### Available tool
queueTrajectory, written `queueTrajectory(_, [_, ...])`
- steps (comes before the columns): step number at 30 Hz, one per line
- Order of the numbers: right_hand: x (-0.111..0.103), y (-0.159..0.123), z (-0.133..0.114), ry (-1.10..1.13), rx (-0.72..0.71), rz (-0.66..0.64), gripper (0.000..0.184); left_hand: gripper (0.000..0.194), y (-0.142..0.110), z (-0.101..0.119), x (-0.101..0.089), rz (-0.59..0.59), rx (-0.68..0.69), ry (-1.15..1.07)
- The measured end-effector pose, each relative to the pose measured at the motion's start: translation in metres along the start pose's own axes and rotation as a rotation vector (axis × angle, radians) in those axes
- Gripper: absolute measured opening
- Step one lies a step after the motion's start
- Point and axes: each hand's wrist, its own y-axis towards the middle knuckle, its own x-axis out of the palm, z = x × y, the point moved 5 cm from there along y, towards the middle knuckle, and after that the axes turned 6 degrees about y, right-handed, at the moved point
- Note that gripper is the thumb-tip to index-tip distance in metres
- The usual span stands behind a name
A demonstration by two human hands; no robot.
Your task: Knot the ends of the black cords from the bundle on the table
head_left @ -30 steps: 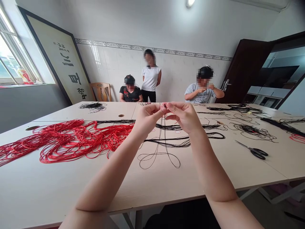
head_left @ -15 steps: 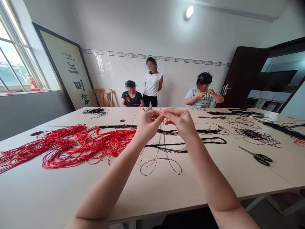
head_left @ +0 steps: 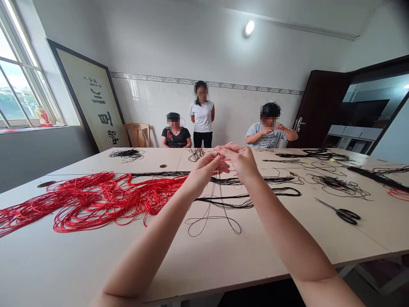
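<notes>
A thin black cord [head_left: 224, 204] hangs from my fingertips, and its lower part lies in loose loops on the table. My right hand [head_left: 239, 160] pinches the cord's upper end between thumb and forefinger. Just below it, my left hand [head_left: 206, 170] is closed on the same cord, its fingertips close to the right ones. Details of the cord between the fingers are too small to make out. Behind and below my hands lie long black cord strands [head_left: 230, 202]. To the left spreads a large heap of red cord [head_left: 105, 200].
Black-handled scissors [head_left: 347, 215] lie on the right of the table [head_left: 96, 264]. Tangled black cords [head_left: 341, 183] are beyond them, with another black bundle [head_left: 127, 154] at the far left. Two people sit and one stands across the table; the person at right [head_left: 270, 132] has both hands raised.
My left hand has dropped slightly below the right, where the fingertips met before. More of the cord shows between them. The view has shifted a little.
</notes>
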Motion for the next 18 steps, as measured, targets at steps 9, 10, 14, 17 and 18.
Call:
queueTrajectory(9, [-0.011, 0.022, -0.03, -0.044, -0.033, 0.075, 0.016, 0.028, 0.004, -0.012, 0.007, -0.087, -0.011, -0.005])
queueTrajectory(10, [-0.015, 0.025, -0.035, -0.054, -0.027, 0.1, 0.016, 0.028, 0.004, -0.015, 0.009, -0.101, -0.026, -0.011])
queueTrajectory(14, [-0.038, 0.041, -0.053, -0.067, 0.012, 0.211, 0.015, 0.028, 0.007, -0.03, 0.016, -0.169, -0.089, -0.045])
queueTrajectory(17, [-0.06, 0.055, -0.072, -0.056, -0.008, 0.288, 0.014, 0.028, 0.01, -0.044, 0.019, -0.225, -0.126, -0.079])
queueTrajectory(18, [-0.069, 0.059, -0.081, -0.05, -0.025, 0.32, 0.013, 0.027, 0.01, -0.049, 0.019, -0.24, -0.139, -0.091])
